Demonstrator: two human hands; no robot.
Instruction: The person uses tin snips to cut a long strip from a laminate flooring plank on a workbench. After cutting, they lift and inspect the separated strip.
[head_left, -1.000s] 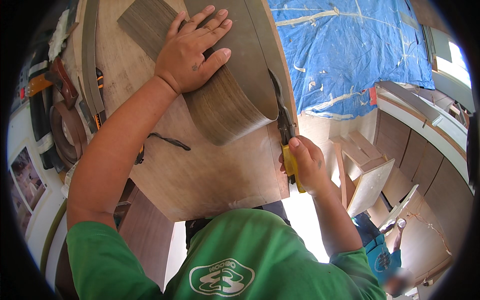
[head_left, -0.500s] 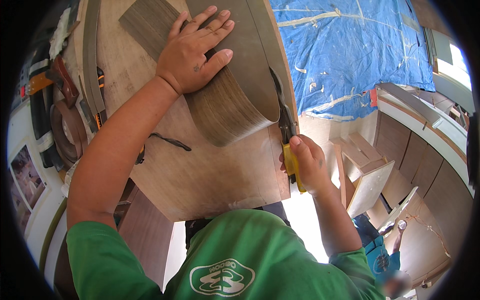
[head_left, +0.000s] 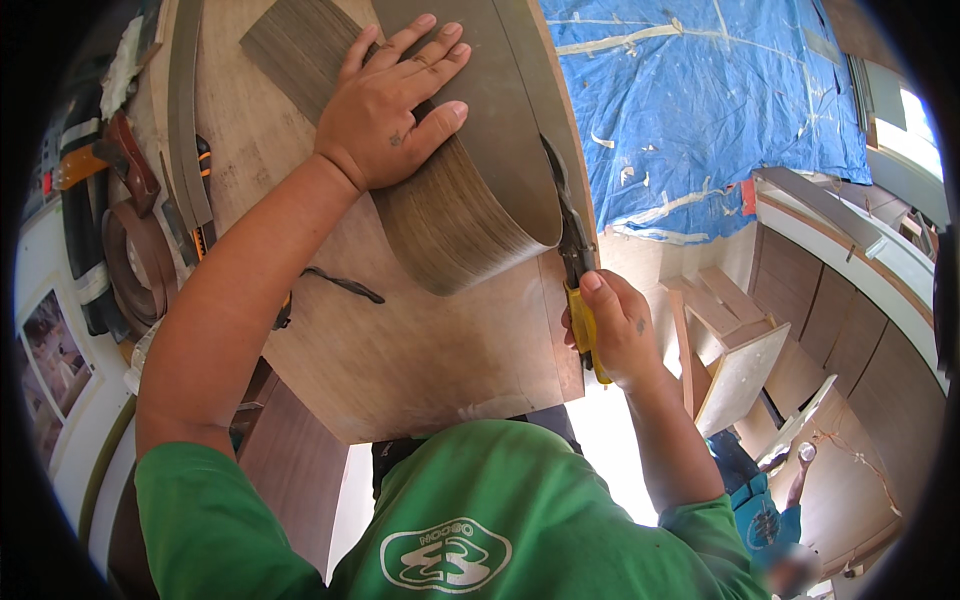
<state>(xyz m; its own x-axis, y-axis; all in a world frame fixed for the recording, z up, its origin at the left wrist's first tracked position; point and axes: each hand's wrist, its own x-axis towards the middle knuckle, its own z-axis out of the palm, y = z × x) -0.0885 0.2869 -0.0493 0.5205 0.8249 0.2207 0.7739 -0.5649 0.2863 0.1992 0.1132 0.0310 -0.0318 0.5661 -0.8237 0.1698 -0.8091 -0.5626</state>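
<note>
My left hand (head_left: 388, 120) lies flat with fingers spread, pressing down a sheet of brown wood-grain laminate (head_left: 455, 225). The near part of the sheet curls up and over, showing its plain grey-brown back. A thin dark line runs along that back close to its right edge. In my right hand (head_left: 620, 330) is a pair of metal snips (head_left: 574, 240) with yellow handles, fingers wrapped round them. Their long dark blades point away from me along the sheet's right edge. Part of the blades is hidden by the laminate, so I cannot tell how far apart they are.
Beneath the sheet is a wooden board (head_left: 450, 350). A dark twisted strip (head_left: 345, 285) and an orange-and-black tool (head_left: 203, 160) lie to the left, near a coiled brown band (head_left: 130, 260). Blue tarp (head_left: 700, 110) spreads at far right. Another person (head_left: 765, 520) is at lower right.
</note>
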